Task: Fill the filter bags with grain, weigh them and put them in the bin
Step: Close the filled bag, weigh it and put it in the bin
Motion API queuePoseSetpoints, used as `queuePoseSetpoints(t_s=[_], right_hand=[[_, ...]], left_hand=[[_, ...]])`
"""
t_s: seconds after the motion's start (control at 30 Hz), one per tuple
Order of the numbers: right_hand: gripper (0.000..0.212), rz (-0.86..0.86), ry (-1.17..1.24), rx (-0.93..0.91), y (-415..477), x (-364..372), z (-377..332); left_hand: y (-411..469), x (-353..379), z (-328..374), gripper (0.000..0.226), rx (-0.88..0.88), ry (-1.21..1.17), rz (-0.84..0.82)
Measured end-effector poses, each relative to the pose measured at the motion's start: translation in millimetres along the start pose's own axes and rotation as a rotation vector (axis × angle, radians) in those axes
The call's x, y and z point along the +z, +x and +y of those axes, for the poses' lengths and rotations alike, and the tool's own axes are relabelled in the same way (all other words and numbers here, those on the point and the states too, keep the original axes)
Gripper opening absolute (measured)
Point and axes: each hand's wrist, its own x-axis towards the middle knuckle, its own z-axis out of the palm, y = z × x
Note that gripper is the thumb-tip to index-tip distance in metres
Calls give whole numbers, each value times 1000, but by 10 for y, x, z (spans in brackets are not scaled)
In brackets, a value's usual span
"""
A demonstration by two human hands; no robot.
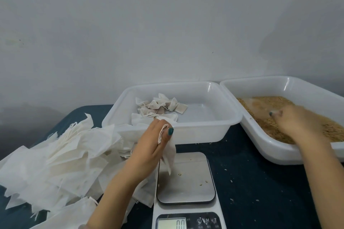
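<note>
The dark blue worktop (251, 182) carries all items. At right stands a white tray (279, 156) holding loose grain (270, 124). Just beside it, at centre, stands the white bin (195, 132), with a cluster of filled bags (160, 107) in its left rear area. A pile of empty filter bags (55, 163) covers the left of the worktop. The scale (186, 188) sits in front of the bin; its display (172, 223) reads 0.0. The left hand (150, 147) grips one empty filter bag (170, 156) above the scale platform, drawstring looped over the fingers. The right hand (297, 122) is in the grain, blurred; its grip cannot be determined. Stray kernels (179, 174) lie on the platform.
</note>
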Motion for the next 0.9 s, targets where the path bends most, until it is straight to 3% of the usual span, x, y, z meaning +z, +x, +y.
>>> queuePoseSetpoints(t_s=[0.1,0.17,0.27,0.43,0.53,0.67,0.9], right_hand=[[35,-219,-119,-32,58,79,-46],[31,-244,-158,-28,35,91,-98],[33,29,-136,-95,-84,99,-237],[25,326,415,-659,-786,40,-907],[20,218,556,-867,-1188,175,-1173],[12,85,674,-812,-1336,523,-1206],[41,125,756,-671,-1253,778,-1064]], left_hand=[[-7,97,-7,33,-58,-247,-75],[-22,159,-29,31,-92,-342,-131],[-26,246,-73,31,-148,-384,-196],[-25,299,-126,30,-130,-298,-166],[-68,267,-155,35,-125,-300,-98],[-114,178,-218,43,-114,-315,4],[-155,88,-287,37,-151,-160,30]])
